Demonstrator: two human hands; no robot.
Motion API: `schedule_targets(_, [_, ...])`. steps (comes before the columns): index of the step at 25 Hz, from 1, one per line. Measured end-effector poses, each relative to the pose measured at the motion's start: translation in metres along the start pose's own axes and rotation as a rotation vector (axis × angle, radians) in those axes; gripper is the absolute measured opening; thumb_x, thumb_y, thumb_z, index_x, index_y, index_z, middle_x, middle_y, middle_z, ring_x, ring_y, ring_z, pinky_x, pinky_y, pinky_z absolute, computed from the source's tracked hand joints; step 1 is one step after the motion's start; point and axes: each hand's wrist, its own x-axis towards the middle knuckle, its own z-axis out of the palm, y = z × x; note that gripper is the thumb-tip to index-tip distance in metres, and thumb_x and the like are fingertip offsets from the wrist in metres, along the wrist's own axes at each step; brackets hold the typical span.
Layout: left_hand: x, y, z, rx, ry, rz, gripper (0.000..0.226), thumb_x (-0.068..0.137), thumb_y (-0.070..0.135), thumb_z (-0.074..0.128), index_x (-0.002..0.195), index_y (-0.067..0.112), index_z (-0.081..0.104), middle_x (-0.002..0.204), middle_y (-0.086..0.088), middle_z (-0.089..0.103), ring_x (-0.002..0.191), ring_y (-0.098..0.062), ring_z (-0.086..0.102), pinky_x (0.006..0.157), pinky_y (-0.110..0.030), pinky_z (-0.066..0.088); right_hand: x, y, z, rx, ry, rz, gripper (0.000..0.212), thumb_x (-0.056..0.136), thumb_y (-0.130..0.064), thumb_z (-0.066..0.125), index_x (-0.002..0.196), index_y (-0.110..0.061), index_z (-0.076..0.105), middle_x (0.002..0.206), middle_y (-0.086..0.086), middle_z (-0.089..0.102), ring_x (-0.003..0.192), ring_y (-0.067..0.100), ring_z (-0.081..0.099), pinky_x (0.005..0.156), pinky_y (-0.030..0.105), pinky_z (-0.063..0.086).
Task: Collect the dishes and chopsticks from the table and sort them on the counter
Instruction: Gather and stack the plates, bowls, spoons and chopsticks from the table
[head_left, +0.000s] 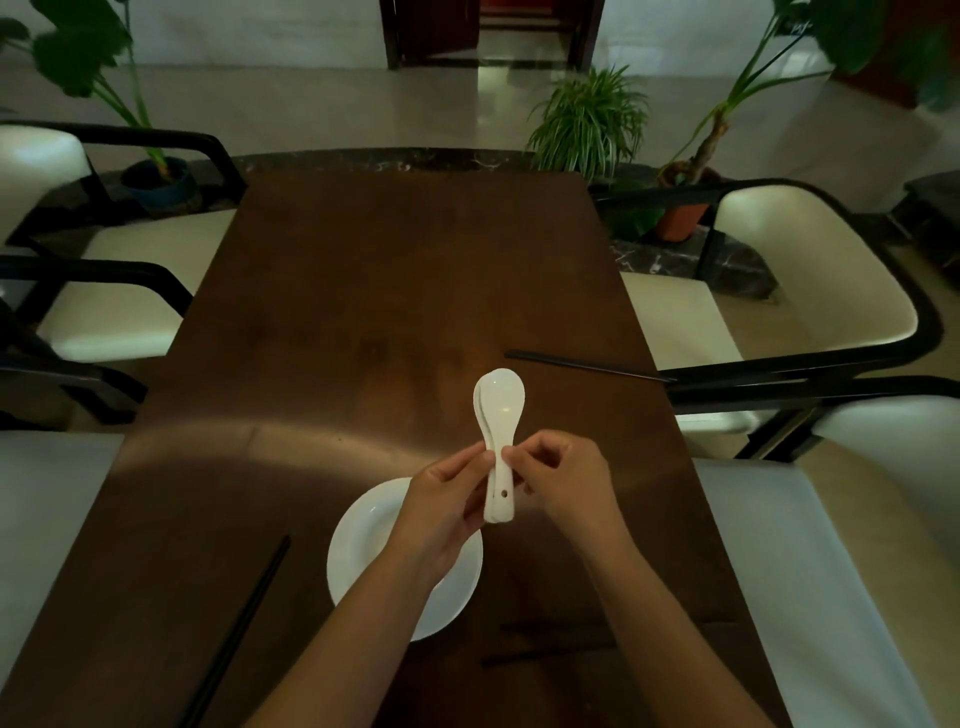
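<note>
nested white spoons pinched by their handles between both hands, above the table.
left hand cradles the handles while right hand fingertips square them, likely for 1 carry; plates lie just beneath the grip, black chopsticks beyond it to the right.

Dark wooden table, white plate stack near edge, black chopsticks scattered around

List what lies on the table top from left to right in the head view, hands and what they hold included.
Black chopsticks at the left edge → stacked white plates → left hand → stacked white spoons → right hand → black chopsticks at the right edge.
</note>
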Motion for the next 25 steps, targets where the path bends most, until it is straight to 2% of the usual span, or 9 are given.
schedule_targets(4, [-0.016, -0.002, -0.018, -0.029, -0.046, -0.005, 0.028, 0.087, 0.021, 0.058, 0.113, 0.012, 0.065, 0.109, -0.011, 0.070, 0.094, -0.024, 0.069, 0.074, -0.031, 0.057, -0.013, -0.002, 0.015, 0.000, -0.004, -0.041, 0.023, 0.079, -0.028, 0.070, 0.060, -0.029, 0.057, 0.060, -0.017, 0.061, 0.059, -0.007, 0.062, 0.043, 0.002, 0.039])
schedule_targets(8, [-0.030, -0.003, -0.037, -0.012, -0.072, -0.039, 0.022, 0.086, 0.013, 0.061, 0.106, 0.012, 0.068, 0.103, -0.009, 0.072, 0.090, -0.021, 0.069, 0.076, -0.032, 0.057, -0.019, -0.002, 0.025, -0.036, -0.029, 0.002, 0.022, 0.079, -0.032, 0.070, 0.061, -0.029, 0.056, 0.064, -0.013, 0.061, 0.062, 0.009, 0.060, 0.052, 0.012, 0.042])
schedule_targets(11, [-0.038, 0.001, -0.057, 0.073, -0.112, -0.074, 0.018, 0.086, 0.007, 0.059, 0.101, 0.012, 0.069, 0.093, -0.006, 0.075, 0.077, -0.016, 0.070, 0.065, -0.028, 0.057, -0.015, -0.007, 0.019, 0.032, -0.008, 0.007, 0.012, 0.081, -0.036, 0.066, 0.084, -0.033, 0.055, 0.082, -0.018, 0.058, 0.077, 0.005, 0.057, 0.057, 0.015, 0.043])
schedule_targets(13, [-0.044, 0.008, -0.074, 0.172, -0.176, -0.102, 0.017, 0.086, 0.006, 0.059, 0.099, 0.013, 0.069, 0.088, -0.005, 0.076, 0.071, -0.012, 0.070, 0.061, -0.025, 0.055, -0.013, -0.013, 0.016, 0.037, -0.091, -0.052, 0.024, 0.084, -0.030, 0.064, 0.105, -0.038, 0.054, 0.092, -0.023, 0.055, 0.087, 0.003, 0.057, 0.062, 0.015, 0.048])
schedule_targets(16, [-0.048, 0.022, -0.099, 0.341, -0.266, -0.129, 0.020, 0.085, 0.006, 0.061, 0.098, 0.017, 0.071, 0.089, -0.004, 0.076, 0.072, -0.011, 0.070, 0.063, -0.024, 0.056, -0.015, -0.020, 0.027, -0.029, -0.171, -0.124, 0.023, 0.084, -0.016, 0.065, 0.091, -0.038, 0.061, 0.089, -0.021, 0.062, 0.084, 0.001, 0.061, 0.054, 0.007, 0.048])
schedule_targets(19, [-0.046, 0.026, -0.125, 0.530, -0.174, -0.151, 0.015, 0.084, 0.011, 0.062, 0.093, 0.019, 0.072, 0.088, -0.004, 0.076, 0.076, -0.014, 0.071, 0.073, -0.031, 0.059, -0.020, -0.012, 0.053, 0.073, -0.129, -0.007, 0.020, 0.083, -0.007, 0.065, 0.088, -0.027, 0.062, 0.088, -0.008, 0.064, 0.079, 0.008, 0.064, 0.052, 0.010, 0.051])
schedule_targets(21, [-0.043, 0.021, -0.142, 0.604, -0.055, -0.151, 0.011, 0.084, 0.013, 0.064, 0.092, 0.015, 0.071, 0.087, -0.005, 0.076, 0.074, -0.013, 0.071, 0.069, -0.027, 0.059, -0.025, -0.001, 0.074, 0.194, -0.084, 0.157, 0.019, 0.083, -0.003, 0.064, 0.090, -0.021, 0.061, 0.093, 0.000, 0.063, 0.083, 0.013, 0.064, 0.059, 0.020, 0.057])
schedule_targets(23, [-0.040, 0.012, -0.157, 0.502, 0.051, -0.142, 0.013, 0.083, 0.008, 0.064, 0.096, 0.007, 0.068, 0.096, -0.011, 0.070, 0.078, -0.015, 0.068, 0.063, -0.023, 0.059, -0.027, 0.009, 0.094, 0.303, -0.039, 0.334, 0.018, 0.083, -0.001, 0.062, 0.092, -0.016, 0.059, 0.094, 0.004, 0.062, 0.081, 0.015, 0.064, 0.065, 0.026, 0.059])
schedule_targets(25, [-0.035, 0.004, -0.164, 0.345, 0.145, -0.088, 0.017, 0.083, 0.000, 0.063, 0.100, -0.001, 0.064, 0.102, -0.019, 0.064, 0.084, -0.021, 0.064, 0.064, -0.022, 0.059, -0.026, 0.017, 0.109, 0.249, -0.004, 0.414, 0.016, 0.082, -0.001, 0.061, 0.093, -0.013, 0.058, 0.100, 0.010, 0.063, 0.080, 0.018, 0.065, 0.070, 0.031, 0.058])
